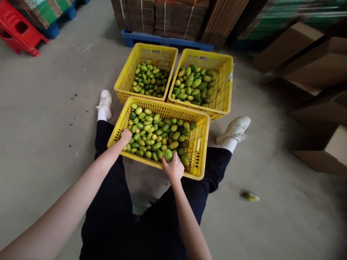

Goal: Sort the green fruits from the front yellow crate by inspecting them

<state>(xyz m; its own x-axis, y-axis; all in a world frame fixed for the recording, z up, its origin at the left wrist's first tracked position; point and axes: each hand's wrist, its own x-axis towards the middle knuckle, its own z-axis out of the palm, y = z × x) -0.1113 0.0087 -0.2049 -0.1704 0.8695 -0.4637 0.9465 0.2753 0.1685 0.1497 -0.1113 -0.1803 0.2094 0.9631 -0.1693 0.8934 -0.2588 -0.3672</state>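
A yellow crate [204, 144] of green and yellowish oval fruits, which look like small mangoes, lies between my legs. At its near side, my right hand [175, 169] is closed round a green mango [168, 155], thumb on the left, just above the other fruits. My left hand [126, 136] is inside the crate's left end, fingers curled down over the mangoes [146, 128] there; its fingertips are hidden, so what it holds, if anything, does not show.
Two more yellow crates, a left one [119, 77] and a right one [229, 85], stand behind with mangoes inside. A loose fruit [251, 196] is on the floor at right. Cardboard boxes [311, 72], a red stool [18, 29] and a blue pallet [168, 40] with flattened cartons surround the area.
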